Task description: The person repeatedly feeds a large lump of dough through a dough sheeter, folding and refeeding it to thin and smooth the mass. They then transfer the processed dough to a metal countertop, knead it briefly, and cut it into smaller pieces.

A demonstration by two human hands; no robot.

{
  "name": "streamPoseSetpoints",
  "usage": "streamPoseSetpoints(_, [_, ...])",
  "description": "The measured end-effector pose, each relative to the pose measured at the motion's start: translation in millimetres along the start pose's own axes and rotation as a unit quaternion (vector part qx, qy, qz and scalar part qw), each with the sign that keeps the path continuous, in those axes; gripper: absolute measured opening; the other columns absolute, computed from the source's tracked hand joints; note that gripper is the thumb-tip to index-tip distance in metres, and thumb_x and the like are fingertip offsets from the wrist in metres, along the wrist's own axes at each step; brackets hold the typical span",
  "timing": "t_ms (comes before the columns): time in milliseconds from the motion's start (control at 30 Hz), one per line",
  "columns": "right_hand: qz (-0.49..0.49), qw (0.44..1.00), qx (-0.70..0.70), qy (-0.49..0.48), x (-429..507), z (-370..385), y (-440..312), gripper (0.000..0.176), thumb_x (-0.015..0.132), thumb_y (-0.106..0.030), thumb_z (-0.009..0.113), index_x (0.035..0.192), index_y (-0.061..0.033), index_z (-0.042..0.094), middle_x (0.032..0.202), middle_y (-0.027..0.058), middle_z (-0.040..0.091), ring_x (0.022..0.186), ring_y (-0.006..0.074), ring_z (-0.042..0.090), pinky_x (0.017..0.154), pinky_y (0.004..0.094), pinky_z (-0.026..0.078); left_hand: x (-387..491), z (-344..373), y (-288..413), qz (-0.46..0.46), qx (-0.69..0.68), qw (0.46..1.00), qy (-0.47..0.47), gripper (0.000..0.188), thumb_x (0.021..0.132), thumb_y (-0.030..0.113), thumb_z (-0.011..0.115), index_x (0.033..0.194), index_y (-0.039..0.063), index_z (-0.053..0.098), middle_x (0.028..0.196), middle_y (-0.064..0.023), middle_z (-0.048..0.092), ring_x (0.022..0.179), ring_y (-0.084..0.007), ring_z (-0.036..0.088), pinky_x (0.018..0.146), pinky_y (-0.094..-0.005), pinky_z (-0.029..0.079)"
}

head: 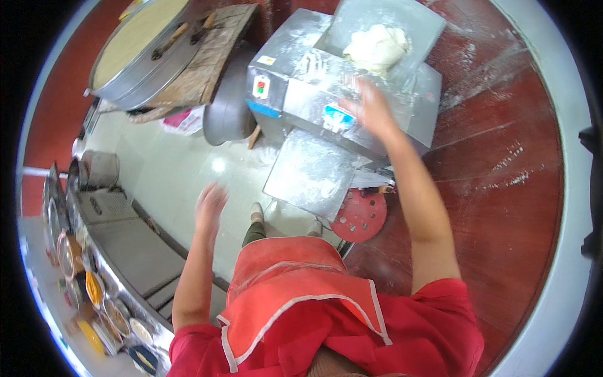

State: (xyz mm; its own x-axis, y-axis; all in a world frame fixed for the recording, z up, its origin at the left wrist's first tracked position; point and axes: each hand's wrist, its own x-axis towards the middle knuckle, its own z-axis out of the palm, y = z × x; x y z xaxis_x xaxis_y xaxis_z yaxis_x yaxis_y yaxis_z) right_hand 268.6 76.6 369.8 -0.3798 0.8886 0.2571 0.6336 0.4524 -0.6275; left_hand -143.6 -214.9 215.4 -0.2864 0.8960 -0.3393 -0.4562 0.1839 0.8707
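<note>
A floured metal dough machine (301, 89) stands before me, with a lump of pale dough (378, 48) in its upper tray. My right hand (372, 110) is over the machine's front top edge, below the dough, its blurred fingers spread and nothing seen in them; whether it touches the metal I cannot tell. Lower down, a flour-dusted metal tray (311, 174) sticks out from the machine's front. Off to the left my left hand (212, 202) hangs above the tiled floor, blurred, with no object visible in it. A red and green switch (261, 87) sits on the machine's left end.
At the upper left, a large round metal pan (141, 85) and two wooden-handled brushes (172, 40) rest on a wooden board (193, 80). A red round stool (360, 217) stands beside the lower tray. Bowls of food (115, 315) line a counter at the lower left.
</note>
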Motion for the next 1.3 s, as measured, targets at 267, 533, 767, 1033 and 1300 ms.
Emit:
streamPoseSetpoints(267, [0.351,0.844,0.350,-0.204,-240,113,27,0.024,0.096,-0.019,0.063,0.111,-0.0002,0.067,0.096,0.0048,0.064,0.083,0.0123,0.059,0.070,0.0273,0.049,-437,-320,-46,0.064,0.048,0.692,0.718,0.021,0.091,0.015,0.058,0.106,0.000,0.059,0.079,-0.0098,0.062,0.064,-0.0198,0.060,0.055,-0.0325,0.049])
streamPoseSetpoints(533, [0.396,0.804,0.416,-0.155,-264,137,-75,0.030,0.093,-0.025,0.069,0.113,-0.0044,0.060,0.097,0.0059,0.067,0.084,0.0148,0.062,0.078,0.0297,0.049,-526,-374,-36,0.118,-0.053,0.649,0.750,0.023,0.087,0.015,0.062,0.102,-0.001,0.067,0.078,-0.0076,0.067,0.064,-0.0128,0.062,0.056,-0.0265,0.050])
streamPoseSetpoints(767, [0.322,0.786,0.389,-0.356,-248,269,-279,0.041,0.091,-0.024,0.070,0.124,-0.0037,0.059,0.107,0.0076,0.066,0.097,0.0179,0.060,0.084,0.0320,0.048,-677,-457,-35,0.150,-0.032,0.586,0.796,0.022,0.085,0.020,0.066,0.085,-0.001,0.070,0.073,-0.0067,0.067,0.062,-0.0112,0.059,0.061,-0.0261,0.048])
streamPoseSetpoints(1033, [0.237,0.778,0.297,-0.501,-289,347,-459,0.035,0.095,-0.028,0.068,0.119,-0.0057,0.060,0.104,0.0076,0.067,0.087,0.0168,0.062,0.077,0.0294,0.049,-859,-520,-54,-0.129,0.318,0.337,0.877,0.047,0.085,0.035,0.072,0.121,0.008,0.062,0.125,-0.0168,0.061,0.114,-0.0323,0.059,0.095,-0.0432,0.047])
streamPoseSetpoints(1300, [0.249,0.812,0.211,-0.483,-314,353,-527,0.030,0.095,-0.029,0.067,0.115,-0.0064,0.063,0.098,0.0072,0.070,0.083,0.0166,0.064,0.071,0.0271,0.051,-970,-631,-80,-0.162,0.314,0.291,0.889,0.067,0.088,0.042,0.068,0.140,0.006,0.049,0.137,-0.0206,0.054,0.127,-0.0364,0.050,0.107,-0.0448,0.040])
